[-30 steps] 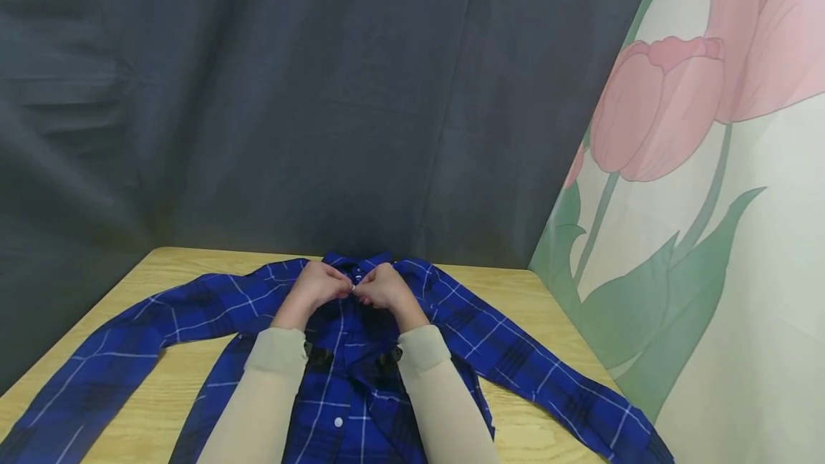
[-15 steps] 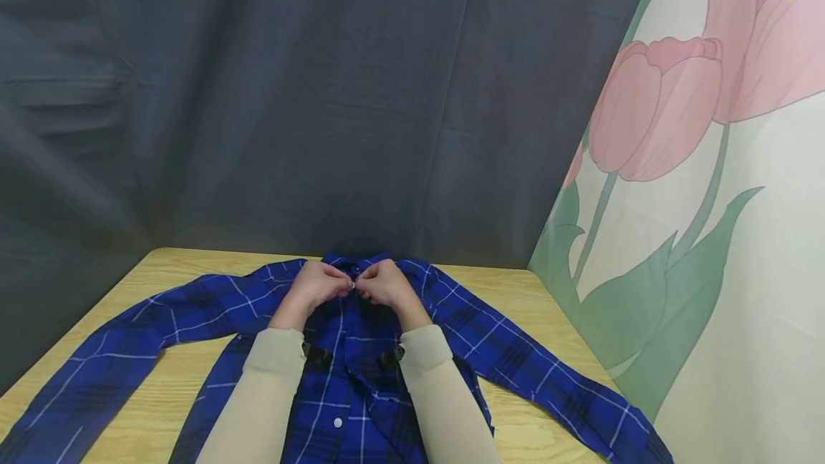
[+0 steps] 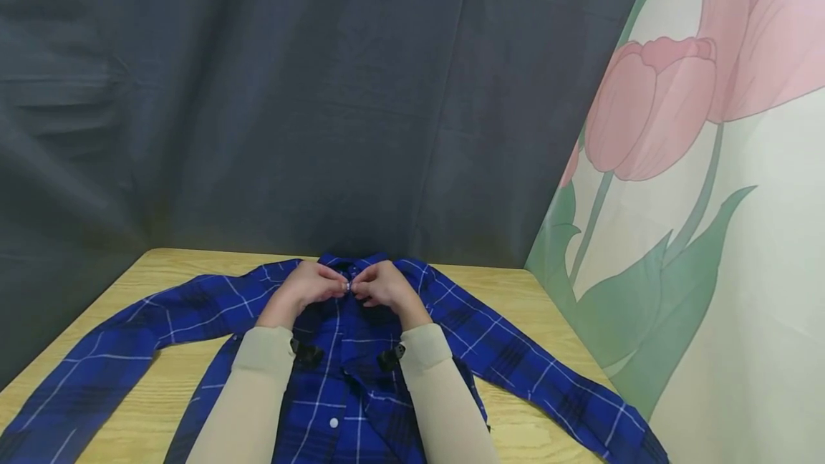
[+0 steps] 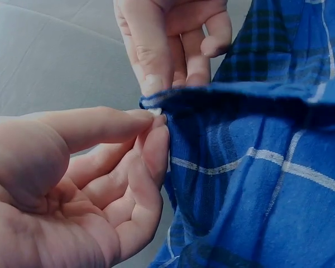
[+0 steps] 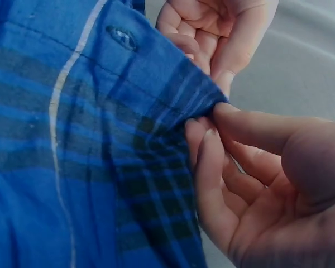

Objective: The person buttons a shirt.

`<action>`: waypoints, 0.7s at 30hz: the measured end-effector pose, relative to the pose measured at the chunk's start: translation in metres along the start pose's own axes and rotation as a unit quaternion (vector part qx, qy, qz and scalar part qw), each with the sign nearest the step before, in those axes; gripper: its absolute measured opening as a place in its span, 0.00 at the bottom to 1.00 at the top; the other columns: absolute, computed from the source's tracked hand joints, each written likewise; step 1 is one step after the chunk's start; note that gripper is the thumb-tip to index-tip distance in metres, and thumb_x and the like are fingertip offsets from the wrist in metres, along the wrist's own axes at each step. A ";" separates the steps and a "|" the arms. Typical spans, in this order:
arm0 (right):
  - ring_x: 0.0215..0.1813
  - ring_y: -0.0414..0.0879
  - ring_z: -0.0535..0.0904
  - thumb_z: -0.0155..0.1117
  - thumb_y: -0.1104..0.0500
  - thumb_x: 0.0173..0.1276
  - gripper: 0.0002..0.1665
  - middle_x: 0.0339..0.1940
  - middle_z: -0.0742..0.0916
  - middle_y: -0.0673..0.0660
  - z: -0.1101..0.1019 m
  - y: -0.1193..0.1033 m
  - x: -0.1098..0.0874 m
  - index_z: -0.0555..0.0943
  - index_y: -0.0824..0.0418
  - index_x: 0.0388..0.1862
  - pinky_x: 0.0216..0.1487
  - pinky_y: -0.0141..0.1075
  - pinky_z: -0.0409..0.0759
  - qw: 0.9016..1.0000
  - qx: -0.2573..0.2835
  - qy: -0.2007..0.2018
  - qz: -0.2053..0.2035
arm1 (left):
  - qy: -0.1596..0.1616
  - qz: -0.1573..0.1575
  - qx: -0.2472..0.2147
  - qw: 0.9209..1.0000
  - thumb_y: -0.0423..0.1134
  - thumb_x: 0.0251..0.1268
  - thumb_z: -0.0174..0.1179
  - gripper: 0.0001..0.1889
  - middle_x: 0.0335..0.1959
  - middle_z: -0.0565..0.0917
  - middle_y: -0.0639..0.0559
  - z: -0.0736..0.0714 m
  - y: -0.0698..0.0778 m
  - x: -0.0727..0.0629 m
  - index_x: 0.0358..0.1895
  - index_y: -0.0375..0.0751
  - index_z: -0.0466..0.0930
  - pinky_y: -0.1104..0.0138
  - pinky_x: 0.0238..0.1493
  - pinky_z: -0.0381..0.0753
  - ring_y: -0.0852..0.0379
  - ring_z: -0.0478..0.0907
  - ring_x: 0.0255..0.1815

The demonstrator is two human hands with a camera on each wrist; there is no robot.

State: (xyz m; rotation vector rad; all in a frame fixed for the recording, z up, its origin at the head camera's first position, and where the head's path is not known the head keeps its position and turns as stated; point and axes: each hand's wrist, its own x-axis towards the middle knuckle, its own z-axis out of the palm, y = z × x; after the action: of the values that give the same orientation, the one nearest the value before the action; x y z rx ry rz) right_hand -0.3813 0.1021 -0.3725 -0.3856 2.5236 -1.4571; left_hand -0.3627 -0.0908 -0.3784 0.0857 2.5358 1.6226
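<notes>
A blue plaid long-sleeved shirt (image 3: 322, 378) lies spread out with its collar at the far side. Both hands meet at the upper front, just below the collar. Thumb and fingers of the left hand (image 3: 314, 283) pinch a small white button (image 4: 155, 111) at the front edge. Opposite it, the right hand (image 3: 383, 285) pinches the edge of the other front (image 5: 212, 106), thumb on top and fingers underneath. A buttonhole (image 5: 123, 38) shows along that front in the right wrist view. Lower down, another white button (image 3: 334, 422) is visible.
The shirt lies on a light wooden table (image 3: 122, 407), its sleeves reaching out to both sides. A dark grey curtain (image 3: 290, 106) hangs behind the table. On the right stands a wall panel (image 3: 773, 271) painted with pink tulips.
The left forearm has shifted slightly left, and the whole head view has drifted a little. Both hands stay pinching at the same place below the collar.
</notes>
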 end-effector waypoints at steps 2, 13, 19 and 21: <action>0.37 0.43 0.88 0.71 0.66 0.74 0.08 0.45 0.94 0.65 0.000 0.000 0.000 0.90 0.71 0.46 0.41 0.40 0.93 1.000 0.004 0.000 0.005 | -0.001 0.004 0.004 1.000 0.37 0.72 0.70 0.13 0.47 0.95 0.42 0.000 0.000 0.000 0.53 0.33 0.92 0.67 0.49 0.87 0.56 0.91 0.47; 0.34 0.41 0.84 0.70 0.66 0.71 0.08 0.30 0.88 0.52 0.002 0.002 0.002 0.91 0.70 0.43 0.38 0.38 0.92 1.000 0.002 0.004 0.025 | -0.040 0.035 0.023 0.998 0.36 0.71 0.71 0.17 0.58 0.91 0.38 -0.006 0.002 -0.004 0.58 0.32 0.90 0.58 0.62 0.89 0.48 0.88 0.56; 0.30 0.40 0.82 0.71 0.64 0.70 0.07 0.25 0.86 0.50 0.004 0.001 0.002 0.91 0.68 0.39 0.32 0.33 0.89 0.999 0.024 0.020 0.044 | -0.011 0.057 0.090 0.994 0.39 0.66 0.76 0.16 0.54 0.91 0.38 -0.004 0.011 -0.007 0.52 0.33 0.92 0.57 0.53 0.89 0.49 0.88 0.47; 0.30 0.40 0.82 0.71 0.63 0.71 0.07 0.25 0.86 0.50 0.004 0.000 0.001 0.91 0.68 0.40 0.31 0.31 0.86 0.998 0.034 0.025 0.051 | 0.013 0.060 0.122 0.991 0.40 0.65 0.76 0.14 0.49 0.92 0.40 -0.001 0.013 -0.006 0.48 0.35 0.92 0.58 0.50 0.87 0.50 0.85 0.43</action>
State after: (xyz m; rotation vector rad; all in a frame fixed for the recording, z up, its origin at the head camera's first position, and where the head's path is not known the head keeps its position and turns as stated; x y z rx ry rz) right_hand -0.3812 0.0984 -0.3742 -0.2078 2.4831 -1.5273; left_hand -0.3569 -0.0871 -0.3655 0.2468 2.7874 1.3489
